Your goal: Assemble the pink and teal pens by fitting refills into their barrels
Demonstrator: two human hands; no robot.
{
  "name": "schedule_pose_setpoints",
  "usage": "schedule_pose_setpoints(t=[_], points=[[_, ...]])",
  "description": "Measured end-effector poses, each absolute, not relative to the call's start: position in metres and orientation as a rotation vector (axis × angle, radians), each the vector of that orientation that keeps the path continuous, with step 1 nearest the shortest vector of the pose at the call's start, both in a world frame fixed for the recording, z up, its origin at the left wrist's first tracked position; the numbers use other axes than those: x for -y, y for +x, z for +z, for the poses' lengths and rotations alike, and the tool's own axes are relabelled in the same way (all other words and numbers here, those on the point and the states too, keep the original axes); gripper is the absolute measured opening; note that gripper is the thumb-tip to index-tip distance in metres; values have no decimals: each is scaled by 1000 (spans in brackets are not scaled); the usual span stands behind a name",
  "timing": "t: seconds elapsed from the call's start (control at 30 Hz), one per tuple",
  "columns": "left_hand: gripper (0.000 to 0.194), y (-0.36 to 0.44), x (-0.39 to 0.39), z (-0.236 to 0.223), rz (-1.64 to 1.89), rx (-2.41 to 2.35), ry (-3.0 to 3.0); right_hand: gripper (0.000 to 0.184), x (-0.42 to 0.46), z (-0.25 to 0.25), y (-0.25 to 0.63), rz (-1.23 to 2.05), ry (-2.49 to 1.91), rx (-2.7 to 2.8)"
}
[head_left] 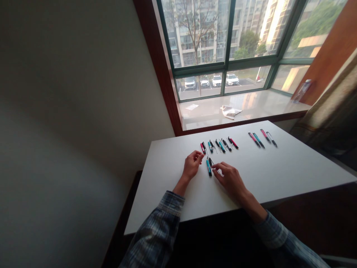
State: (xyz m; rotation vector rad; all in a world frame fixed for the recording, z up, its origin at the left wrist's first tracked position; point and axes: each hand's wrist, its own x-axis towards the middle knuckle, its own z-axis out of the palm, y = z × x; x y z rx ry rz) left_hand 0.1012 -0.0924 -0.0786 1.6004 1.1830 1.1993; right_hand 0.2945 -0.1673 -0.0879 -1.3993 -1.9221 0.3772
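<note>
A teal pen (208, 167) and a black pen (210, 161) lie between the loosely curled left hand (193, 165) and the narrowly closed right hand (227, 180), on a white worktop (264, 175) below a window (223, 37).

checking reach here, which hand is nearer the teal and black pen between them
Right. The right hand has its fingertips just beside the teal and black pen, on its right; the left hand is further off, to the pen's left.

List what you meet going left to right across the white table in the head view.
left hand → teal pen → right hand → red pen → second teal pen → pink pen → silver-and-black pen
</note>
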Motion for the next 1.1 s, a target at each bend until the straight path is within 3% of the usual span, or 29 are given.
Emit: schedule_pose_setpoints(t=[0.23,0.57,0.93,1.1], points=[[36,104,94,-77,1187,-1141,1600,27,164,-93,312,389,-1442,1893],[45,106,97,-70,1095,-968,1411,18,160,-75,301,629,-1216,1678],[46,112,108,-56,1029,-843,1483,36,143,-59,285,790,-1064,1553],[53,109,105,-58,1116,-879,1531,31,132,-68,299,762,-1121,1557]])
